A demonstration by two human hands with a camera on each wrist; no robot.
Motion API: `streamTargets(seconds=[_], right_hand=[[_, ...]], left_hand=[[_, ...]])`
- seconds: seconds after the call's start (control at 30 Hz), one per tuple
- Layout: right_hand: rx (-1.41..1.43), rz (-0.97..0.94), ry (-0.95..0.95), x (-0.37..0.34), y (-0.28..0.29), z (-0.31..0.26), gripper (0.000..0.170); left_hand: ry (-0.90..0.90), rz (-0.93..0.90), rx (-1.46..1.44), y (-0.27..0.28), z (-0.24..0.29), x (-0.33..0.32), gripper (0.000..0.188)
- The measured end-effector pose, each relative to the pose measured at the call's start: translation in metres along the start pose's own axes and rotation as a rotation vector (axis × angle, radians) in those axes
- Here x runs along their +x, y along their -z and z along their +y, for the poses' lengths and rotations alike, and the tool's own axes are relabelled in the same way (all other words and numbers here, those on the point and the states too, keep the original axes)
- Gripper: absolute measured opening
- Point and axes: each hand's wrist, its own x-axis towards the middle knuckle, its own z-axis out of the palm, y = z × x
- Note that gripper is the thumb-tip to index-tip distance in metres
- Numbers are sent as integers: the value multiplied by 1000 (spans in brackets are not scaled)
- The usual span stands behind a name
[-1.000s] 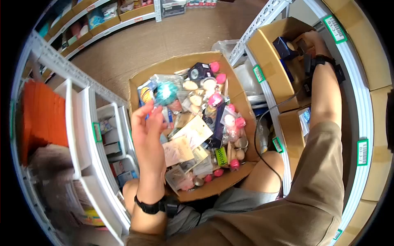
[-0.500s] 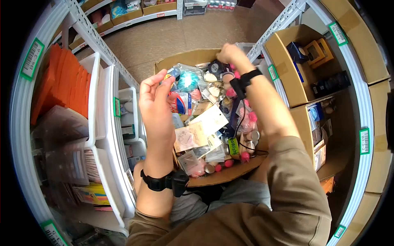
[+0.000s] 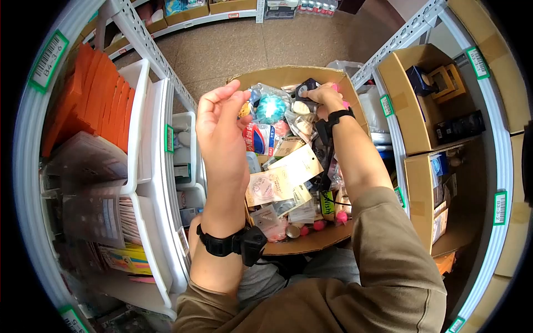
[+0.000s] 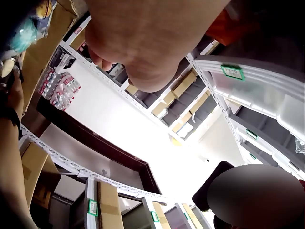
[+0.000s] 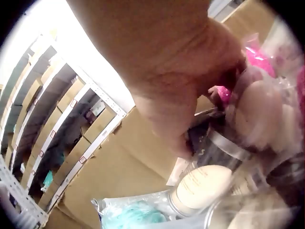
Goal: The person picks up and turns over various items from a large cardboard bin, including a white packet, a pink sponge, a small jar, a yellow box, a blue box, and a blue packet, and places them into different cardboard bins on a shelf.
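Observation:
My right hand [image 3: 325,97] reaches into the far right of a large cardboard carton [image 3: 239,77]. It grips a small dark box [image 3: 303,90]; the thumb lies along its side in the right wrist view, while the other fingers are partly hidden. Beside that hand are a clear-packed beige sponge [image 5: 202,187] and pink items [image 5: 259,61]. My left hand [image 3: 222,130] hovers over the carton's left side, fingers loosely bent and holding nothing. Near it lie a turquoise bath puff [image 3: 271,109], a red-and-blue packet [image 3: 259,139] and cream-coloured cards [image 3: 297,165].
On the right, an open shelf carton [image 3: 402,100] holds wooden-framed items [image 3: 446,82] and a black box [image 3: 461,127]. White drawers [image 3: 139,127] with orange packets [image 3: 91,100] stand at the left. A black cable runs from the right wrist band.
My right hand has left the shelf carton at the right, come over the large carton and lowered onto the small dark box. The left hand stays raised; the view has shifted.

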Motion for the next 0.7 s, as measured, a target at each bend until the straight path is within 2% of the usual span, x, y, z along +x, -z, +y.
streamTargets(seconds=[0.1,0.17,0.23,0.27,0.33,0.37,0.4,0.43,0.47,0.5,0.53,0.57,0.63,0.7], right_hand=[[115,-8,99,-8,22,5,109],[165,78,200,-13,34,11,102],[311,76,327,-45,63,21,100],[471,42,426,-59,71,31,90],[878,-92,541,-122,87,48,71],[1034,-277,573,-159,100,58,57],[1196,-430,599,-186,104,68,55],[1340,-554,531,-201,101,80,59],[1445,-702,547,-218,100,89,59],[1458,-676,607,-243,100,94,70],[1524,-771,610,-256,98,103,71],[1589,-870,614,-265,96,111,73],[1732,-1066,577,-269,79,127,77],[1758,-1118,586,-262,62,140,79]], left_hand=[[3,40,-11,-5,-1,0,23],[11,21,19,-6,1,-4,23],[50,-72,97,-4,-5,-4,26],[48,-78,93,-5,-8,-6,26],[29,-187,222,-7,-14,-8,46],[18,-243,286,-8,-19,-10,56],[-38,-352,432,-4,-24,-7,74],[-40,-361,426,-7,-21,-11,74],[-80,-473,355,-11,-15,-16,81],[-117,-585,283,-15,-13,-20,87],[-185,-636,194,-17,-16,-21,92],[-186,-643,192,-19,-14,-22,92],[-172,-793,141,-18,-7,-26,89],[-107,-800,155,-17,-6,-31,84]])
